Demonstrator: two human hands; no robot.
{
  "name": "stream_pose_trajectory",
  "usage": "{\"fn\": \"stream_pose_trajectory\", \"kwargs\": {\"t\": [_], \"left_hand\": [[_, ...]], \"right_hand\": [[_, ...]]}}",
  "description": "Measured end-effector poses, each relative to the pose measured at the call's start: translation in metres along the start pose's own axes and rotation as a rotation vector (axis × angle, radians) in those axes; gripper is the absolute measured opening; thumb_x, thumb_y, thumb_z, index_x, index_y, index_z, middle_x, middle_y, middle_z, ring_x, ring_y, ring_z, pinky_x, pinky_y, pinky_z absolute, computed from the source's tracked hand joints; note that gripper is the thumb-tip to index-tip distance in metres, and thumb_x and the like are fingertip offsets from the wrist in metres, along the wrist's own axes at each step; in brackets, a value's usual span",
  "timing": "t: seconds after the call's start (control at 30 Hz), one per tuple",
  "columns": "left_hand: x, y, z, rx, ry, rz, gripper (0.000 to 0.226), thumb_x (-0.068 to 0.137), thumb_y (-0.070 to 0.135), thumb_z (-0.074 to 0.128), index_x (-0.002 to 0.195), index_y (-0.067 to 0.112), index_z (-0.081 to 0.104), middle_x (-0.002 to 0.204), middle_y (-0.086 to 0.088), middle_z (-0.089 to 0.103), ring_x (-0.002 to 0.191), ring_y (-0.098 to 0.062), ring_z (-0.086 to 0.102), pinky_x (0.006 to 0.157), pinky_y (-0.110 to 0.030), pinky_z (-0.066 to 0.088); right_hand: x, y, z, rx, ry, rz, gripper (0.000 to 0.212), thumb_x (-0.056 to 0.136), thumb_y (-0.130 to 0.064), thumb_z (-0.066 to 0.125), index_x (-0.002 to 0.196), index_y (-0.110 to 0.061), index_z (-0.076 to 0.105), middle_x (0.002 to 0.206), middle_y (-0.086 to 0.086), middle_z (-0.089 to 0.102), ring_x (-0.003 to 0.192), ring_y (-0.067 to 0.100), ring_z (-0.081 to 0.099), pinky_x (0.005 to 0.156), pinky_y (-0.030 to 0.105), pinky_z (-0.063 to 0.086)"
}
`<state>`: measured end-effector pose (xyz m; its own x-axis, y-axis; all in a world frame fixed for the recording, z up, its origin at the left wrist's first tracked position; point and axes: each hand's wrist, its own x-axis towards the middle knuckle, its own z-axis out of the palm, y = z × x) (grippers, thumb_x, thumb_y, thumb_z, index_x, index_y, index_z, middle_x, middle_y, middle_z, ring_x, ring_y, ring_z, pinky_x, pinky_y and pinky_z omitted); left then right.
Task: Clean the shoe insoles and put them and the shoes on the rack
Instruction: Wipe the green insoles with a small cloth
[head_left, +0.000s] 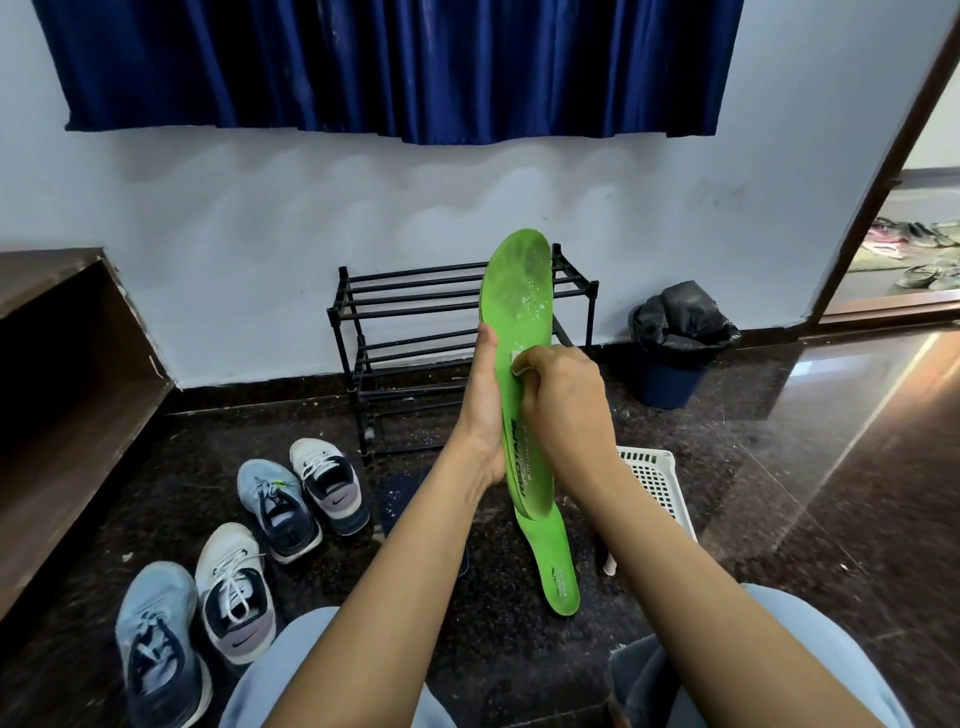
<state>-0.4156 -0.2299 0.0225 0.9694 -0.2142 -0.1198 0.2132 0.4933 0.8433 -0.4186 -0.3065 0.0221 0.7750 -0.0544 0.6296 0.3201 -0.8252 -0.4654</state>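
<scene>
My left hand (483, 410) grips a green insole (519, 312) from behind and holds it upright in front of the black shoe rack (415, 332). White specks dot the insole's upper half. My right hand (563, 410) pinches a small white wipe (519, 359) against the insole's middle. A second green insole (553, 561) lies on the dark floor below. Two pairs of sneakers stand at the lower left: a blue pair (156, 644) (278, 512) and a white pair (234, 592) (327, 483).
A white plastic basket (657, 483) lies on the floor at the right. A blue bin with a black liner (675, 348) stands by the wall. A wooden bench (62, 374) fills the left side. An open doorway (914, 249) shows more footwear.
</scene>
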Motion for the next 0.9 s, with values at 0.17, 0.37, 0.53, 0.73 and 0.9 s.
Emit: {"fn": "stream_pose_trajectory", "kwargs": {"t": [0.17,0.37,0.53,0.73,0.9], "left_hand": [[0.001,0.002,-0.004,-0.005,0.023,0.006,0.072,0.094,0.069,0.025,0.093,0.015,0.071,0.079,-0.005,0.074,0.069,-0.016,0.07,0.07,-0.03,0.053],[-0.001,0.001,-0.003,0.02,0.028,0.008,0.07,0.094,0.069,0.026,0.096,0.016,0.071,0.083,-0.005,0.074,0.074,-0.017,0.07,0.073,-0.03,0.054],[-0.001,0.001,-0.002,0.001,0.007,-0.005,0.07,0.094,0.068,0.027,0.099,0.015,0.071,0.088,-0.007,0.074,0.079,-0.019,0.07,0.073,-0.032,0.053],[0.002,0.003,-0.004,-0.027,0.03,0.031,0.069,0.094,0.067,0.027,0.097,0.014,0.071,0.082,-0.006,0.073,0.071,-0.017,0.07,0.069,-0.03,0.053],[-0.002,-0.001,0.003,-0.027,-0.015,0.0,0.066,0.096,0.064,0.027,0.105,0.014,0.069,0.09,-0.006,0.073,0.08,-0.018,0.07,0.074,-0.029,0.054]], "right_hand": [[-0.01,-0.001,0.003,0.022,-0.025,-0.03,0.021,0.076,0.009,0.054,0.084,-0.002,0.07,0.077,0.017,0.065,0.075,0.033,0.057,0.063,0.037,0.046],[-0.005,0.001,0.005,0.031,-0.017,-0.031,0.019,0.078,0.006,0.054,0.082,-0.004,0.07,0.076,0.015,0.065,0.075,0.032,0.057,0.064,0.036,0.044],[-0.004,0.003,0.003,0.053,0.025,-0.004,0.019,0.078,0.005,0.056,0.085,-0.004,0.071,0.08,0.014,0.067,0.078,0.031,0.058,0.066,0.037,0.046],[-0.009,0.002,0.003,0.085,-0.014,-0.043,0.021,0.077,0.006,0.058,0.084,-0.006,0.073,0.081,0.012,0.069,0.078,0.029,0.061,0.071,0.035,0.049],[0.003,0.008,0.0,0.08,0.045,-0.013,0.019,0.076,0.006,0.058,0.081,-0.006,0.072,0.078,0.012,0.068,0.076,0.029,0.061,0.069,0.032,0.044]]}}
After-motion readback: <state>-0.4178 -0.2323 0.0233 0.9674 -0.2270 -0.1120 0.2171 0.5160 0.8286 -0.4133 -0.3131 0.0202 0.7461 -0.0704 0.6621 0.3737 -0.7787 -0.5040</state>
